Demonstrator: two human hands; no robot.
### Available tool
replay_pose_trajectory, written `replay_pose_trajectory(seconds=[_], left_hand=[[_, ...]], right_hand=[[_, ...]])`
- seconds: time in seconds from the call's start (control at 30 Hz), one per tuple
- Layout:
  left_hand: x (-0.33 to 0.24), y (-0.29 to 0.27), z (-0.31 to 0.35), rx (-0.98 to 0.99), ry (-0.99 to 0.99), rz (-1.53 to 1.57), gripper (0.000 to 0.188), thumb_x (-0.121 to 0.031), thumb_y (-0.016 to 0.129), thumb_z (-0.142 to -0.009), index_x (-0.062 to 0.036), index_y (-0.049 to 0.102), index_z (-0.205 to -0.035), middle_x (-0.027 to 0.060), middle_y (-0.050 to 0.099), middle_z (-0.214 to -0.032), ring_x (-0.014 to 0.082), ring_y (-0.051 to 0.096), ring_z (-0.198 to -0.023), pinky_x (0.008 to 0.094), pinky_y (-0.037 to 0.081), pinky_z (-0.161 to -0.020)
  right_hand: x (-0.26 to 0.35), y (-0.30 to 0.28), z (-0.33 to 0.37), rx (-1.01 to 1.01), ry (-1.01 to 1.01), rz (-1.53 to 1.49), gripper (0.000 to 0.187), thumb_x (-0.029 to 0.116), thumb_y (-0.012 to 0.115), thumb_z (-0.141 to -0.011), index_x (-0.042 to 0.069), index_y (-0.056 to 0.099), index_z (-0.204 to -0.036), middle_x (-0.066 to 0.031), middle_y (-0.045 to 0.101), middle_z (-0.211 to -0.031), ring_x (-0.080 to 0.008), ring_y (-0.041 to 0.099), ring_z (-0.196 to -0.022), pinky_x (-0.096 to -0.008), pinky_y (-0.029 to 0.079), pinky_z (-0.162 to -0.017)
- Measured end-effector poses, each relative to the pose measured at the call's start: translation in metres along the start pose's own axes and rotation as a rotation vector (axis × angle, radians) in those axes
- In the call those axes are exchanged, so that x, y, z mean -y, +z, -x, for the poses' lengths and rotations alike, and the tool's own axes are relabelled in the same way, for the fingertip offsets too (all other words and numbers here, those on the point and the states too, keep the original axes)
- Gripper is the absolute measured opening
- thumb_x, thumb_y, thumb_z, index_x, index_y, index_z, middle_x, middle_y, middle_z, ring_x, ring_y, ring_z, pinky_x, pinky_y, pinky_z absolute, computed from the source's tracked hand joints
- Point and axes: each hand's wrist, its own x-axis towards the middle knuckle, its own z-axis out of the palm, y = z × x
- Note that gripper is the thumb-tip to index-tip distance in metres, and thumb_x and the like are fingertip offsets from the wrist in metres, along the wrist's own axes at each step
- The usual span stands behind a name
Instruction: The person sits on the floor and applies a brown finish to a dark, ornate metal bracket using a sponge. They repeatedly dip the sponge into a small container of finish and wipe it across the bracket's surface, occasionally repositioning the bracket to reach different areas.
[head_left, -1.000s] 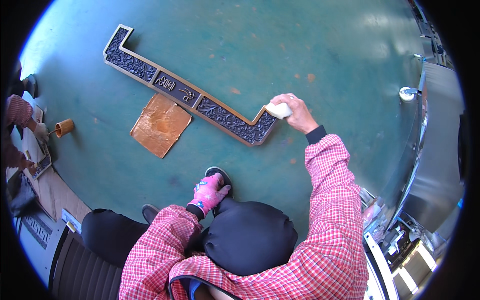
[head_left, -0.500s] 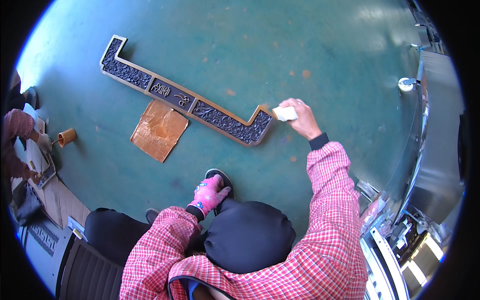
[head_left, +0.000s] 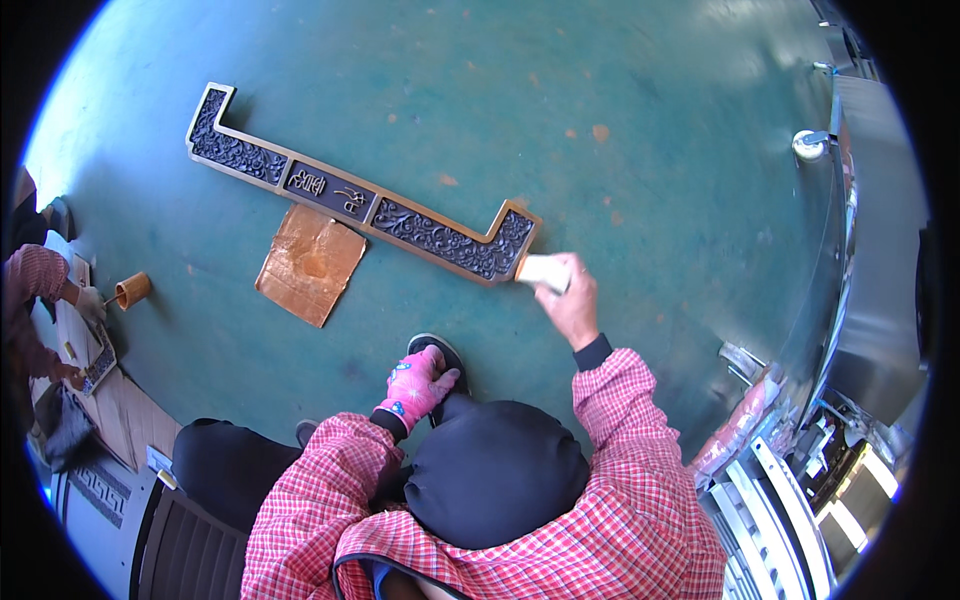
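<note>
My bare right hand (head_left: 574, 305) is closed round a small white pad (head_left: 545, 272) with a copper-coloured edge. That edge meets the lower right corner of a long metal panel (head_left: 330, 190), whose ends turn upward. The panel has dark raised scrollwork, a middle section with raised lettering, and a bronze-gold rim. It lies slantwise over the green floor, overlapping a copper-coated square sheet (head_left: 312, 265). My left hand (head_left: 414, 386), in a pink patterned glove, rests with curled fingers by my leg above my dark shoe. Its palm is hidden.
At far left, another person's gloved hand (head_left: 90, 305) is by a stick in a brown cup (head_left: 133, 290). A smaller ornate panel (head_left: 100, 362) lies near them. A caster wheel (head_left: 809, 146) stands at right. Metal strips (head_left: 775, 500) and wrapped parts fill the lower right.
My right hand has moved the white pad down and left, from the panel's upper right tip to its lower right corner. The whole view has shifted slightly. My left hand stays put.
</note>
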Motion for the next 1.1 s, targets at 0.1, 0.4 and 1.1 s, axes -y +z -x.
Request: replay_pose_trajectory(seconds=[0.1,0.4,1.1], left_hand=[[-0.003,0.001,0.001,0.055,-0.047,0.018,0.030,-0.030,0.073,-0.081,-0.0049,0.058,-0.090,0.0135,0.067,-0.077,0.0300,0.066,-0.074,0.0407,0.051,-0.067],[0.023,-0.001,-0.033,-0.181,-0.007,0.627,0.023,-0.021,0.062,-0.093,0.0001,0.060,-0.102,0.0067,0.066,-0.082,0.0114,0.061,-0.079,0.0292,0.051,-0.076],[-0.062,-0.063,-0.119,-0.152,0.065,0.791,0.061,-0.028,0.063,-0.093,0.0020,0.039,-0.142,0.0091,0.060,-0.123,0.0175,0.058,-0.110,0.0328,0.049,-0.090]], right_hand=[[0.004,-0.004,-0.034,-0.247,-0.020,0.030,0.040,0.008,0.078,-0.074,0.003,0.054,-0.106,-0.0163,0.068,-0.094,-0.0293,0.068,-0.087,-0.0368,0.053,-0.074],[0.008,0.010,0.008,-0.038,0.010,0.015,0.041,0.010,0.080,-0.071,0.003,0.056,-0.104,-0.0159,0.068,-0.093,-0.0295,0.069,-0.085,-0.0369,0.054,-0.074],[0.035,0.027,0.022,-0.088,0.127,-0.166,0.041,0.005,0.077,-0.071,0.003,0.056,-0.105,-0.0148,0.065,-0.096,-0.0282,0.065,-0.088,-0.0372,0.052,-0.078]])
